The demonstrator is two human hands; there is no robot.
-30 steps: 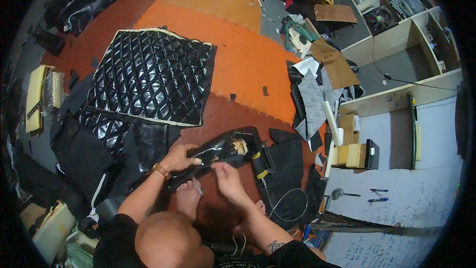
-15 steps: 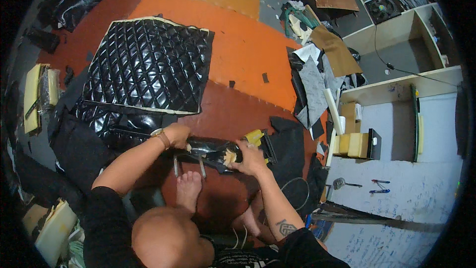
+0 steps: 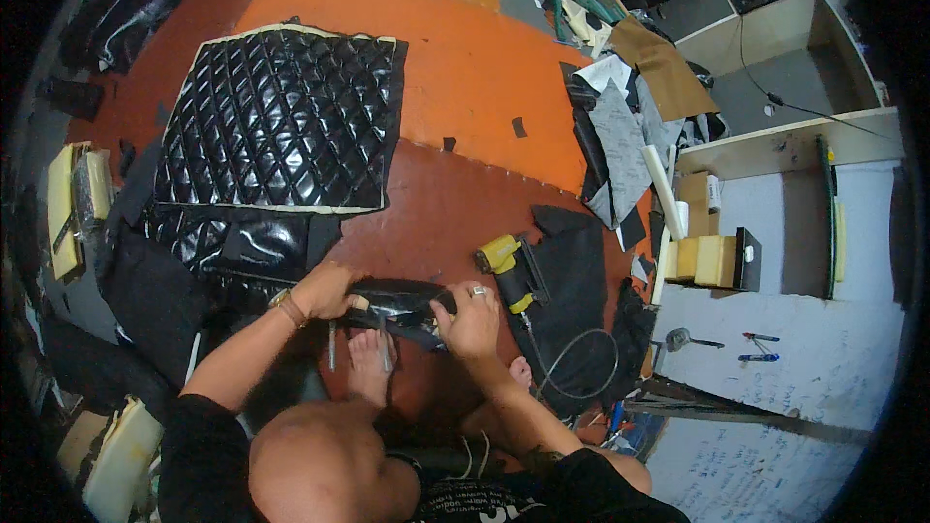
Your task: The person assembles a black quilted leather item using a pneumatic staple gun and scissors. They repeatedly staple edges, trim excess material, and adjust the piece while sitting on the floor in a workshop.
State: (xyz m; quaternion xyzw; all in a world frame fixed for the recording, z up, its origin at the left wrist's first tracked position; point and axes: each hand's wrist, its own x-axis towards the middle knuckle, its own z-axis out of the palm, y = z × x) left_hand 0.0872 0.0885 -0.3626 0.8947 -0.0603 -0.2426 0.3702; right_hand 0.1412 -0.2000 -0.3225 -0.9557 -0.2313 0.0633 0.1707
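Both my hands are on a padded bar (image 3: pixel 397 302) covered in glossy black vinyl, held low in front of me. My left hand (image 3: pixel 326 291) grips its left part, fingers closed round the edge. My right hand (image 3: pixel 471 322), with a ring on one finger, is wrapped over the right end and hides most of it. Two thin metal rods (image 3: pixel 331 347) stick out below the bar, near my bare foot (image 3: pixel 370 360). Just right of my right hand lies a yellow and black staple gun (image 3: pixel 502 256), its hose looping on dark cloth (image 3: pixel 557 276).
A black quilted vinyl panel (image 3: pixel 281 121) lies flat at the upper left, beyond more black vinyl (image 3: pixel 232 244). Grey and brown scraps (image 3: pixel 612 131) are piled at the right, beside a white open cabinet (image 3: pixel 794 150). Yellow foam pieces (image 3: pixel 64 223) sit far left.
My right hand has turned over the bar's right end, covering the torn-looking pale patch seen there before. The staple gun, partly hidden behind that hand earlier, now shows fully.
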